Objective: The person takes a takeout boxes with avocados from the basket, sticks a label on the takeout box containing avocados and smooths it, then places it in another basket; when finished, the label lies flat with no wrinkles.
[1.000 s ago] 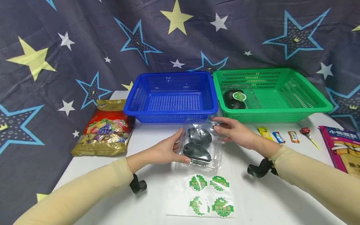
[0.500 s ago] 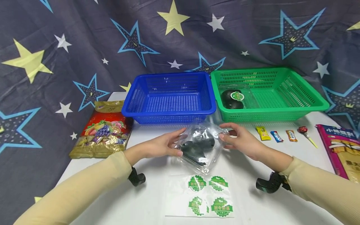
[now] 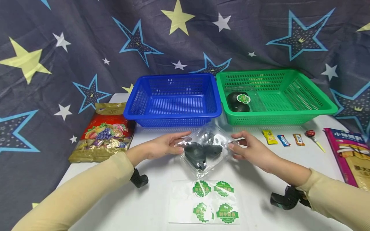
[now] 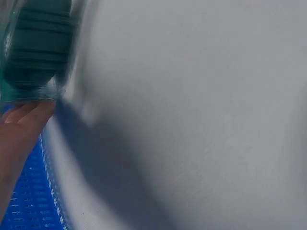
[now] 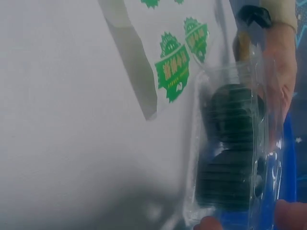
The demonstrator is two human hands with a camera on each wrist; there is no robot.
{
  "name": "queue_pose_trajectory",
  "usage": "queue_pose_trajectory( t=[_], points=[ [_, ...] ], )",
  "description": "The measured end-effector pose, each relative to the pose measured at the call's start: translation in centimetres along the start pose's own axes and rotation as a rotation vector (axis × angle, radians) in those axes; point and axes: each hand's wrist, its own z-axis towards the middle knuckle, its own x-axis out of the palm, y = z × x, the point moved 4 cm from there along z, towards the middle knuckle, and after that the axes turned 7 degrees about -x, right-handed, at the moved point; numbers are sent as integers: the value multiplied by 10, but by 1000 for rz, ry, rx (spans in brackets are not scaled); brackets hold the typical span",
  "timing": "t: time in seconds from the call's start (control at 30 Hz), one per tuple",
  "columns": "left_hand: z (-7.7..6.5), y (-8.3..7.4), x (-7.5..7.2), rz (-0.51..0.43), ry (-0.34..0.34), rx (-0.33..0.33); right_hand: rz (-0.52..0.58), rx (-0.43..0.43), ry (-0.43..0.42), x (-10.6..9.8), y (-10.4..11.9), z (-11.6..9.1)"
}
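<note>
1. Head view: your left hand (image 3: 162, 146) and right hand (image 3: 252, 152) are each pinching a side corner of the clear box (image 3: 206, 150).
2. Its third corner is pointing toward the table's (image 3: 130, 205) near edge, just beyond the sticker sheet (image 3: 180, 207); the blue basket (image 3: 173, 116) is standing behind.
3. You are seemingly orienting the box; next probably calls for setting it down level, slipping neither corner.

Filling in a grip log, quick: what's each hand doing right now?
Left hand: holding the clear container at its left corner.
Right hand: holding the same container's right corner.
</note>
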Motion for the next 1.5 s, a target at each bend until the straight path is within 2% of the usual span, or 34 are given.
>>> queue_pose_trajectory(
  t=[0.17,0.3,0.4,0.6,0.67,0.73,0.77,0.9,0.97,1.03,1.13,1.23,1.5],
  points=[
    [1,-3,-5,-43,-24,-2,-13,31,17,-2,2,-6],
    [1,-7,-7,-104,-16,0,-80,64,104,-8,6,-6],
    [2,-9,-8,-120,-9,1,-117,51,176,-14,7,0],
    [3,-10,-9,-147,25,-4,-5,19,239,-10,-7,12],
    [4,-8,-9,-150,10,-11,38,14,241,-7,-11,12],
    [4,-6,-9,-110,-60,-8,73,9,230,-3,-13,9],
    [5,-6,-9,-76,-129,-3,80,5,221,-1,-13,7],
    [1,-3,-1,64,-478,-15,76,-6,164,5,-11,-2],
    [-3,-3,7,98,-581,-20,47,-16,131,8,-9,-6],
    [-6,-3,15,89,-576,-24,15,-28,106,10,-7,-10],
    [-9,-3,23,81,-505,-19,-35,-40,86,11,-5,-13],
    [-9,-2,25,67,-452,-13,-56,-46,81,12,-5,-15],
    [-6,-1,21,103,-435,-15,-82,-71,89,9,-6,-10]
  ],
)
